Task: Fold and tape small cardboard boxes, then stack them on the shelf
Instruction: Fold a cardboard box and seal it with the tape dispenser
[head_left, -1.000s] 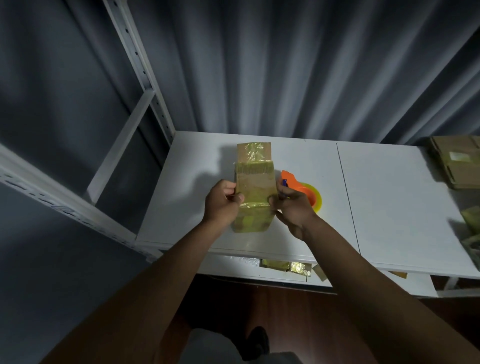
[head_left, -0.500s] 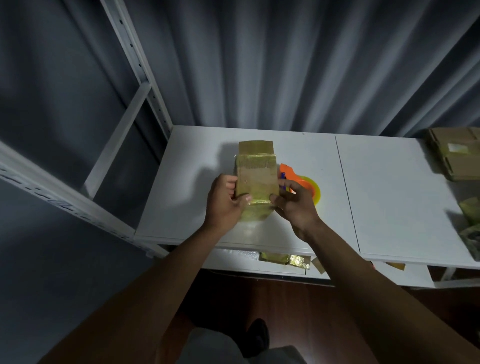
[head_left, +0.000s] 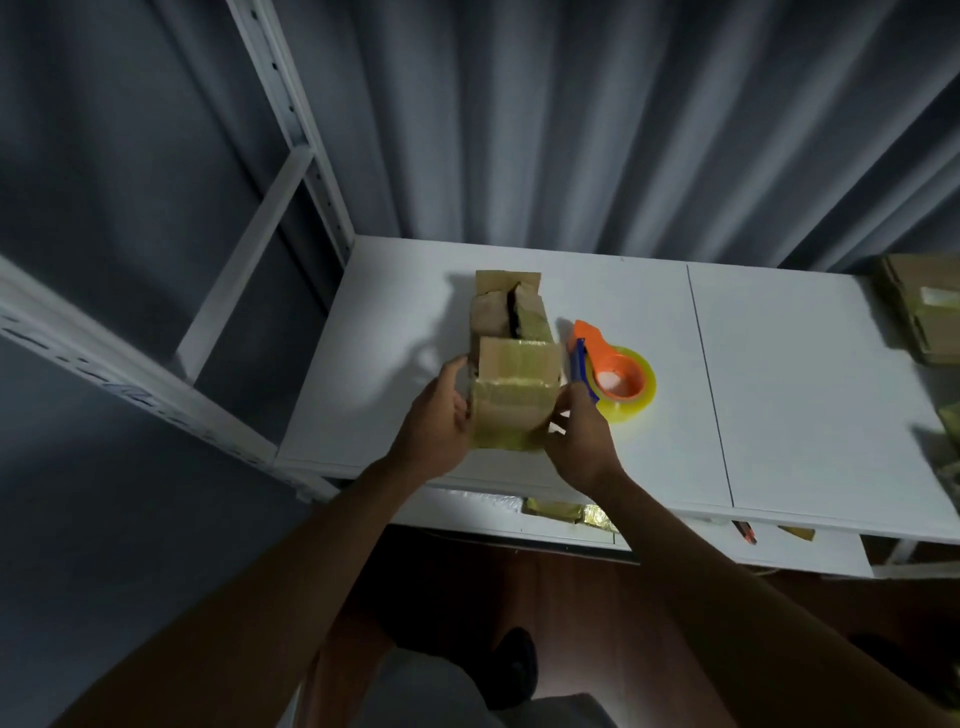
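**Light box, held by its sides**

Nearest me, the left hand (head_left: 439, 415) and right hand (head_left: 579, 441) clasped the cardboard box (head_left: 511, 395) on the white surface (head_left: 779, 389). It looked light, stiff-walled and tape-slick. Just right of the box lay the tape dispenser (head_left: 615, 379).

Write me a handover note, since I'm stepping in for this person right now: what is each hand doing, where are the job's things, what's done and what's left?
Left hand holds the left side of the cardboard box; right hand grips its right side.
The box is at the front of the white shelf board.
The tape dispenser lies just right of it.
More boxes sit at the far right.
Done: the near face is taped.
Left: the far flaps show an open gap; close them, tape them, then stack the box.
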